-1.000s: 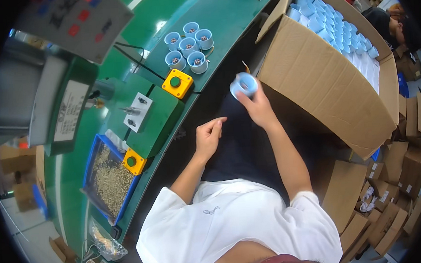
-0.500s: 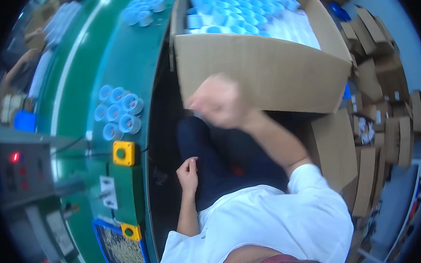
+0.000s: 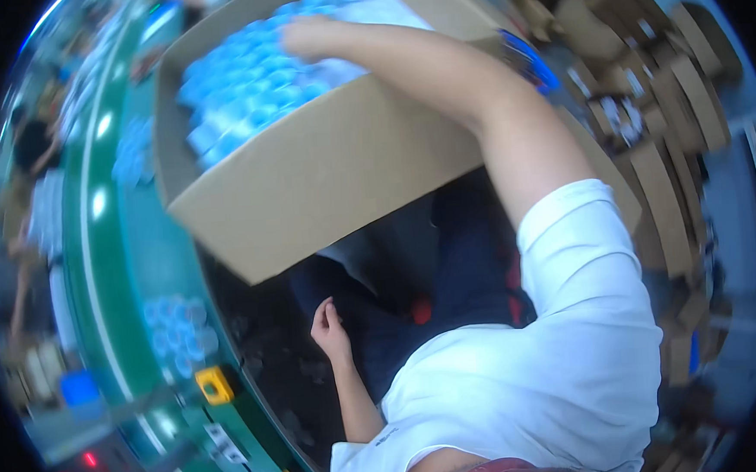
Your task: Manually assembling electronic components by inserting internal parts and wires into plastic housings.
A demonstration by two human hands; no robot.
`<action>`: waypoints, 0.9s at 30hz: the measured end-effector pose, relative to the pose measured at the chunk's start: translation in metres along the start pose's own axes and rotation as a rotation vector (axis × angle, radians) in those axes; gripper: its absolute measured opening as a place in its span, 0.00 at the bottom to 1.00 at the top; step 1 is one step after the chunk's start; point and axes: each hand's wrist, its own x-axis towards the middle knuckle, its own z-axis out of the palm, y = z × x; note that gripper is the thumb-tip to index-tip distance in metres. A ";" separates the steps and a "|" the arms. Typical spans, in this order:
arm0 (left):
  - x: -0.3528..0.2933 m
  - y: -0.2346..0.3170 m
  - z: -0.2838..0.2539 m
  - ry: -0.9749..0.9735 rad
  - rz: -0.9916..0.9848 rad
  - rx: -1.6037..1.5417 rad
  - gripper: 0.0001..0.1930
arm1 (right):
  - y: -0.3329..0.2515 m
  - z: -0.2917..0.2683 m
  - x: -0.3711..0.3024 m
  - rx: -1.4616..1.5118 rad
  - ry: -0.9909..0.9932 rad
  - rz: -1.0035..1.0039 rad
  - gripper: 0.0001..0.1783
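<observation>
My right hand (image 3: pixel 307 38) reaches over a large open cardboard box (image 3: pixel 331 183), at the far edge of the rows of light-blue cups (image 3: pixel 256 83) packed inside. Motion smears its fingers, so whether they grip a cup does not show. A white sheet or layer (image 3: pixel 386 12) lies beside the cups in the box. My left hand (image 3: pixel 330 327) hangs low by my dark-trousered leg, its fingers curled together and nothing visible in them.
Along the left runs a green workbench (image 3: pixel 108 278) with a cluster of blue cups (image 3: pixel 179 330) and more cups (image 3: pixel 135 151) farther up. A yellow button box (image 3: pixel 214 385) sits at its near edge. Flattened and folded cartons (image 3: pixel 662 210) crowd the right side.
My right hand has gone from in front of the box to over the cups inside it. The view has turned, so box and bench sit differently. My left hand stays low.
</observation>
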 end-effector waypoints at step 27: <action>0.035 -0.032 0.121 -0.292 -0.058 0.357 0.13 | 0.278 0.459 -0.320 0.618 -0.043 1.178 0.25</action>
